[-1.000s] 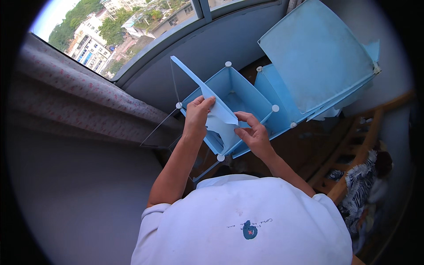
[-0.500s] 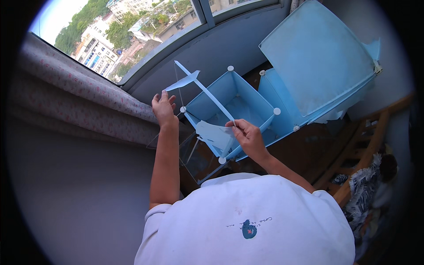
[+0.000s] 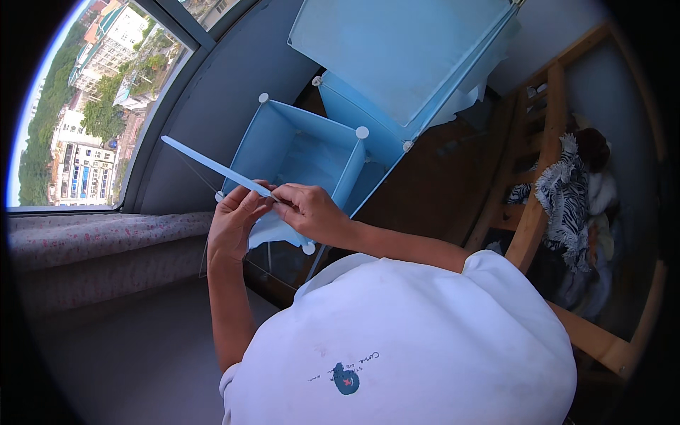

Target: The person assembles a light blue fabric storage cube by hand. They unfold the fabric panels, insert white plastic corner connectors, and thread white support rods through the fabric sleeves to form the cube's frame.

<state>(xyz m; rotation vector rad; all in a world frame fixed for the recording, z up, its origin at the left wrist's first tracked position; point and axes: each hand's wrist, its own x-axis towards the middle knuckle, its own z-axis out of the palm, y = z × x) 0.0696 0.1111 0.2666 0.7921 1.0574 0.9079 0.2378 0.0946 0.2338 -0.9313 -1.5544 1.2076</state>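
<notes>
A light blue modular cube shelf [image 3: 297, 145] with white round corner connectors stands below me by the window wall. A thin blue panel [image 3: 212, 167], seen edge-on, slants up to the left over the cube's front left corner. My left hand [image 3: 237, 223] grips the panel's near end from the left. My right hand [image 3: 312, 212] pinches the same end from the right, fingers touching the left hand's. A white connector [image 3: 309, 248] shows just below my right hand.
More blue cube panels [image 3: 404, 57] stand behind, upper right. A wooden ladder frame [image 3: 538, 205] with draped patterned cloth [image 3: 567, 198] is at right. A curtain [image 3: 92, 241] and window with buildings outside lie to the left. Dark wood floor is under the shelf.
The view has tilted and come closer. My left hand moved in from the curtain side, and both hands now meet on the panel's near end at the cube's front corner.
</notes>
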